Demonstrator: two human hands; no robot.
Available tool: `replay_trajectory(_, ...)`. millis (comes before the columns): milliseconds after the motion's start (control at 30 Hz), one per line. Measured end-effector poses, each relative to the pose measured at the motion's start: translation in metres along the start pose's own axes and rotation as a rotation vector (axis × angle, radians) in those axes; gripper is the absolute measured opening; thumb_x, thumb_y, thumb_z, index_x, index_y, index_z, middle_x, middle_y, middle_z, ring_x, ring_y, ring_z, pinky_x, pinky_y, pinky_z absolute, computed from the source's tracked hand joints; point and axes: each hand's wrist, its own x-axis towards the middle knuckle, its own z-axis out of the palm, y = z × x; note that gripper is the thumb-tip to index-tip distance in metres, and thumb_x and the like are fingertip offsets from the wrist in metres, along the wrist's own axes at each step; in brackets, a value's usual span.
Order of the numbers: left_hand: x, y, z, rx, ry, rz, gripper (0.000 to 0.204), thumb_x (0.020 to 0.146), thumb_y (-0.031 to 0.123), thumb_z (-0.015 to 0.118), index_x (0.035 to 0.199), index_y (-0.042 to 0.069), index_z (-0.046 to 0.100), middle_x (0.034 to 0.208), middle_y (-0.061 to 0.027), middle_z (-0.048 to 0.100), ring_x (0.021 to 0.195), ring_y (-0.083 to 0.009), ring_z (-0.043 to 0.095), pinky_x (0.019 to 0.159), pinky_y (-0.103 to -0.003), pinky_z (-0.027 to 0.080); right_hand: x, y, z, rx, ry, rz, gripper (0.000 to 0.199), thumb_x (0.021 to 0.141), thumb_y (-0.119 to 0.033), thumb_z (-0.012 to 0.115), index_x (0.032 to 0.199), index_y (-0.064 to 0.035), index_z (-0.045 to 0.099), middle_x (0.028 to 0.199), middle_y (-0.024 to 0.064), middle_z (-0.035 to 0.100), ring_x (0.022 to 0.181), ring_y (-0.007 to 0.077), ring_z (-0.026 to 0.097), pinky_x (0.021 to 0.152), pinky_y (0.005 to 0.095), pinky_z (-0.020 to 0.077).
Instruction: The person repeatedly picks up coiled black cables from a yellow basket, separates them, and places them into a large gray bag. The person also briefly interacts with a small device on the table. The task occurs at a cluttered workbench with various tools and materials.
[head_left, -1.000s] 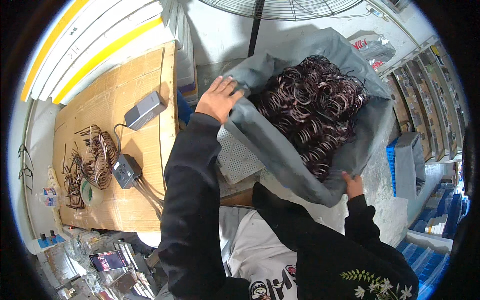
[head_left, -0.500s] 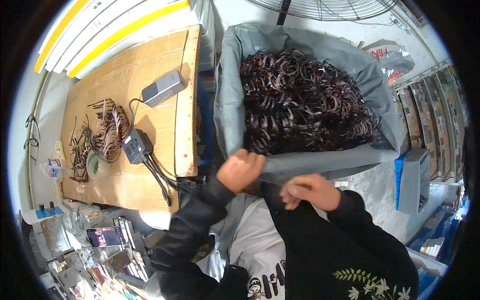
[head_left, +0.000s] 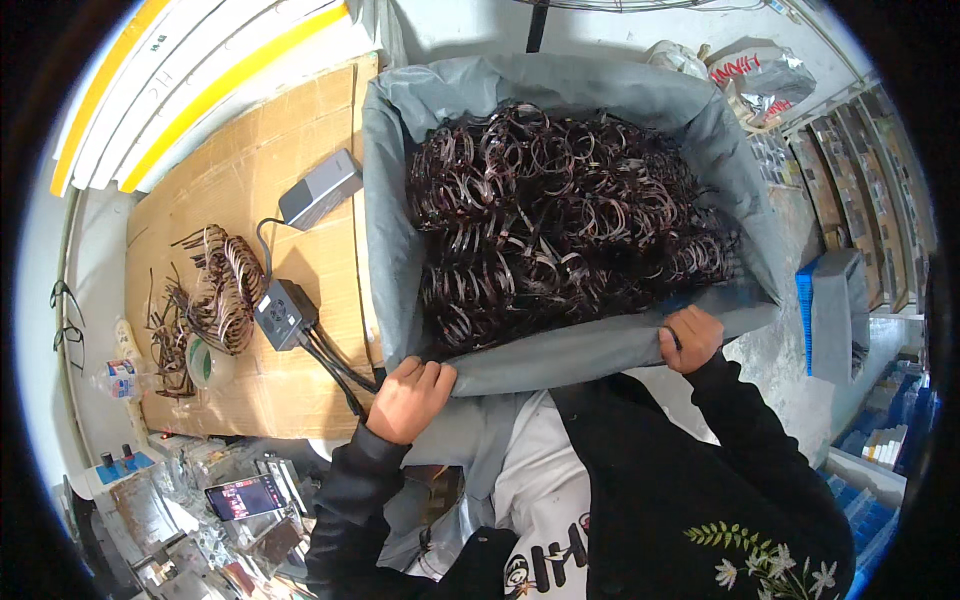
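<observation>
Big grey sack sits right in front of the person, mouth wide open, taking up most of the space ahead of both hands. Near rim is folded over and runs straight between the hands. Sack is packed with dark brown coiled bands, loops tangled together, heaped up just beyond the rim.

Left of the left hand: cardboard-covered bench, flat sheets, one edge butting against the sack's side. Further out past it, white panels with yellow stripes leaning along the far left.

On the cardboard, well out from the left hand: loose bundle of the same brown bands, spread in two clumps. Nearer the sack, grey flat box, lying tilted. Between that and the left hand, small black square box with black cables running toward the left hand, ending just beside it. Roll of tape next to the loose bundle.

Right of the right hand: blue bin, grey inside, well apart from the sack.

Left hand: fingers curled over the sack's near rim at its left corner, gripping the fabric.
Right hand: clenched on the same rim at the right corner, fabric bunched in the fist.

Both sleeves dark. Phone with lit screen lies below the left elbow, in clutter.
</observation>
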Motion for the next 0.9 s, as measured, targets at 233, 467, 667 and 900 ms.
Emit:
replay_trajectory(233, 0.003, 0.008, 0.0, -0.137, 0.052, -0.14, 0.017, 0.07, 0.009, 0.053, 0.086, 0.004, 0.052, 0.075, -0.0073, 0.049, 0.079, -0.0246, 0.053, 0.081, -0.033, 0.045, 0.039, -0.016, -0.022, 0.015, -0.298, 0.158, 0.017, 0.078, -0.018, 0.061, 0.073, -0.0027, 0.055, 0.071, 0.0102, 0.053, 0.065, 0.0299, 0.052, 0.055, 0.0382, 0.0413)
replay_trajectory(467, -0.013, 0.032, -0.048, -0.159, -0.038, -0.344, 0.049, 0.07, 0.007, 0.062, 0.117, 0.0, 0.05, 0.119, -0.0164, 0.049, 0.112, -0.0318, 0.048, 0.099, -0.041, 0.037, 0.123, -0.035, 0.031, 0.248, -0.183, 0.1, 0.049, 0.08, -0.03, 0.066, 0.112, 0.0023, 0.048, 0.105, 0.0225, 0.053, 0.097, 0.0336, 0.054, 0.082, 0.0372, 0.0445)
replay_trajectory(667, -0.069, 0.092, -0.134, -0.179, -0.35, -0.835, 0.053, 0.072, 0.01, 0.066, 0.119, -0.002, 0.046, 0.112, -0.0194, 0.051, 0.102, -0.0349, 0.05, 0.09, -0.042, 0.04, 0.146, -0.028, 0.048, 0.53, -0.53, 0.196, 0.023, 0.087, -0.021, 0.056, 0.094, 0.0001, 0.055, 0.083, 0.014, 0.06, 0.068, 0.0273, 0.059, 0.064, 0.034, 0.0462)
replay_trajectory(900, -0.132, 0.229, -0.139, -0.185, -0.275, -1.325, 0.037, 0.088, 0.014, 0.056, 0.122, -0.001, 0.048, 0.114, -0.0183, 0.054, 0.105, -0.0369, 0.052, 0.089, -0.042, 0.043, 0.142, -0.047, 0.066, 0.631, -0.408, 0.327, 0.039, 0.084, -0.021, 0.064, 0.11, 0.0024, 0.047, 0.091, 0.0087, 0.057, 0.079, 0.0133, 0.054, 0.072, 0.0264, 0.0452)
